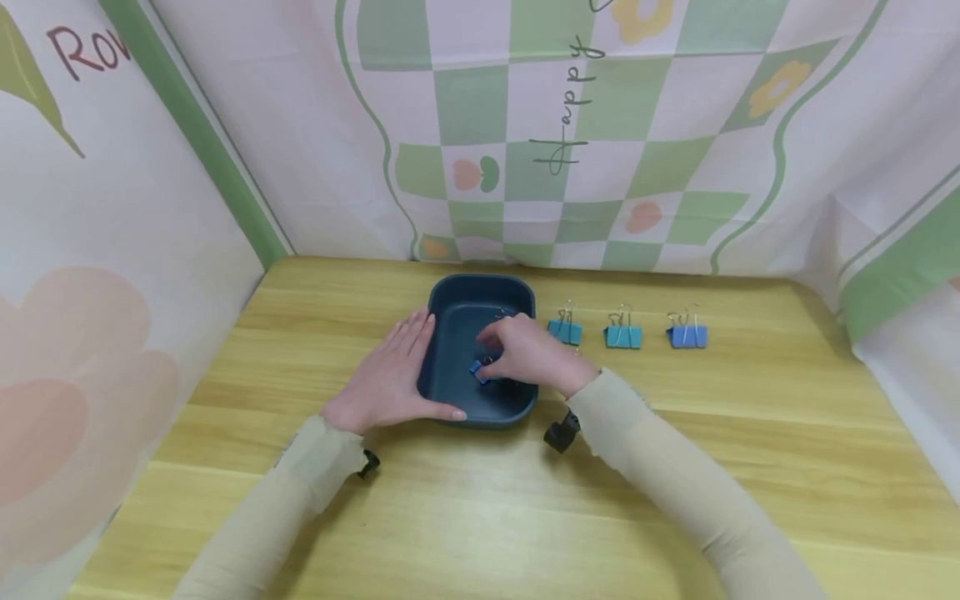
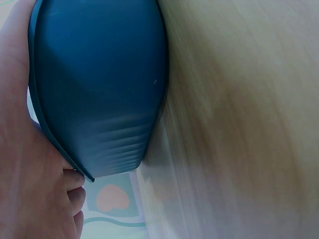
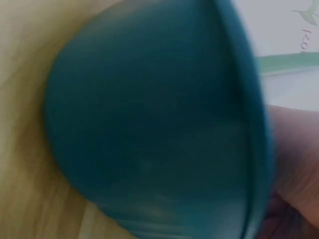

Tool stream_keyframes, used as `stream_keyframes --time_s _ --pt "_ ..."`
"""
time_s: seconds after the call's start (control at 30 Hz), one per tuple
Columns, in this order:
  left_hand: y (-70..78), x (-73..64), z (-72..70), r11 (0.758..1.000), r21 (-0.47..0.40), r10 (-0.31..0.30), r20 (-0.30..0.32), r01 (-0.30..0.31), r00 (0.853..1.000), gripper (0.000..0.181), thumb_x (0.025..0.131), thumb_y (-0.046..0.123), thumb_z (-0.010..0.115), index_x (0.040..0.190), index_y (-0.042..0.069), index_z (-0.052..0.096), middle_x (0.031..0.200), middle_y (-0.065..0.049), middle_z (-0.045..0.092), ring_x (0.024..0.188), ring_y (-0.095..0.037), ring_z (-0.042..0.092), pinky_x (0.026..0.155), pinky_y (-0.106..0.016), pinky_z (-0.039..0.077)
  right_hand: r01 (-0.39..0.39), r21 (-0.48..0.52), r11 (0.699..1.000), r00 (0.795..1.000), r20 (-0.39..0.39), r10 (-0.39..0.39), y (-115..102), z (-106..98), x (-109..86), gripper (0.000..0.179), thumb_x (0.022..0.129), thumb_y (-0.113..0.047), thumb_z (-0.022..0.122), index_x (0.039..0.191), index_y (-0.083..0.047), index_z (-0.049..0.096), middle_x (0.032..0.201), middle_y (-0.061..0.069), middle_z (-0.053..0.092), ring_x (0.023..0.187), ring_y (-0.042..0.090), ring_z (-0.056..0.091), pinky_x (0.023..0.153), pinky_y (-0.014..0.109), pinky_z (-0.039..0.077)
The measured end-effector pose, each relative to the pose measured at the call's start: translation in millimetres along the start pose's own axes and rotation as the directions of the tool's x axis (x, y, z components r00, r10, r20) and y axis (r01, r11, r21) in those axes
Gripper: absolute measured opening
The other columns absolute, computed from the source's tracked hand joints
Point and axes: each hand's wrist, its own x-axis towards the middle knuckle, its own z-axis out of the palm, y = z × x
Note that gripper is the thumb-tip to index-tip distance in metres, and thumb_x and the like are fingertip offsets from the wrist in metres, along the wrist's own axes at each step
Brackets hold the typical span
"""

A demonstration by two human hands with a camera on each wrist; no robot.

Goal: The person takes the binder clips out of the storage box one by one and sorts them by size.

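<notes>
A dark blue rectangular tray [image 1: 453, 333] sits on the wooden table. Along its left side lies my left hand [image 1: 390, 371], fingers straight against the rim and thumb stretched across the near corner. My right hand [image 1: 528, 350] reaches over the tray's right rim and pinches a small blue binder clip [image 1: 477, 372] low inside the tray. Thin metal handles [image 1: 506, 313] show beyond that hand, the rest of them hidden by it. In the right wrist view, the tray's outer wall [image 3: 149, 119] blocks sight of the fingertips and the clip.
Right of the tray, two teal binder clips [image 1: 566, 332] [image 1: 624, 337] and a blue one [image 1: 687, 337] stand in a row, handles up. A patterned cloth [image 1: 555, 225] hangs behind the table's back edge. Dark wrist cameras [image 1: 562, 432] hang below both sleeves.
</notes>
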Motion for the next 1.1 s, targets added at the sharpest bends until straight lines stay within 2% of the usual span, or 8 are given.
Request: stream_keyframes --time_s 0.23,0.37,0.67,0.87,1.1 --pt "0.8 -1.9 -0.5 1.000 -0.002 0.004 -0.007 -0.004 1.000 0.141 0.069 0.099 0.046 0.162 0.001 0.007 0.169 -0.014 0.000 0.154 -0.021 -0.003 0.123 -0.036 0.002 0.006 -0.188 0.982 1.000 0.029 -0.001 -6 14 -1.3 0.033 0.084 -0.030 0.085 0.107 -0.008 0.078 0.083 -0.003 0.069 0.071 0.011 0.061 0.067 0.029 0.056" --pt "1.1 -2.1 -1.1 1.000 -0.007 0.002 -0.007 -0.002 1.000 0.141 0.069 0.099 0.046 0.162 0.000 0.006 0.169 -0.014 -0.001 0.154 -0.021 -0.004 0.123 -0.036 0.002 0.020 -0.244 0.970 1.000 0.012 -0.018 -9 18 -3.3 0.025 0.085 -0.027 0.084 0.104 -0.012 0.079 0.074 -0.007 0.064 0.065 0.011 0.058 0.058 0.027 0.051" --pt "-0.5 -1.0 0.4 1.000 -0.016 -0.007 -0.006 0.007 1.000 0.141 0.069 0.099 0.045 0.163 0.003 0.001 0.169 -0.013 -0.003 0.154 -0.019 -0.006 0.123 -0.036 0.002 0.070 -0.272 0.960 0.997 -0.006 -0.074 -16 27 -5.3 0.030 0.085 -0.025 0.083 0.111 -0.012 0.078 0.095 -0.001 0.074 0.076 0.009 0.062 0.072 0.028 0.057" --pt "-0.5 -0.3 0.7 1.000 -0.013 -0.006 -0.010 0.006 1.000 0.141 0.069 0.099 0.046 0.163 0.004 0.001 0.169 -0.013 -0.002 0.154 -0.019 -0.005 0.123 -0.036 0.002 0.073 -0.175 0.982 0.994 -0.062 -0.085 -12 24 -5.4 0.036 0.082 -0.018 0.084 0.116 -0.009 0.075 0.098 0.000 0.073 0.080 0.010 0.064 0.076 0.029 0.058" --pt "1.0 0.5 0.6 1.000 -0.013 -0.008 -0.012 0.008 1.000 0.142 0.067 0.099 0.047 0.163 0.003 0.003 0.170 -0.013 0.000 0.154 -0.019 -0.004 0.124 -0.037 0.004 0.126 -0.005 0.992 0.975 -0.186 -0.125 -6 -2 -13.0 0.040 0.080 -0.008 0.083 0.118 -0.004 0.071 0.102 0.004 0.072 0.083 0.014 0.068 0.072 0.030 0.058"
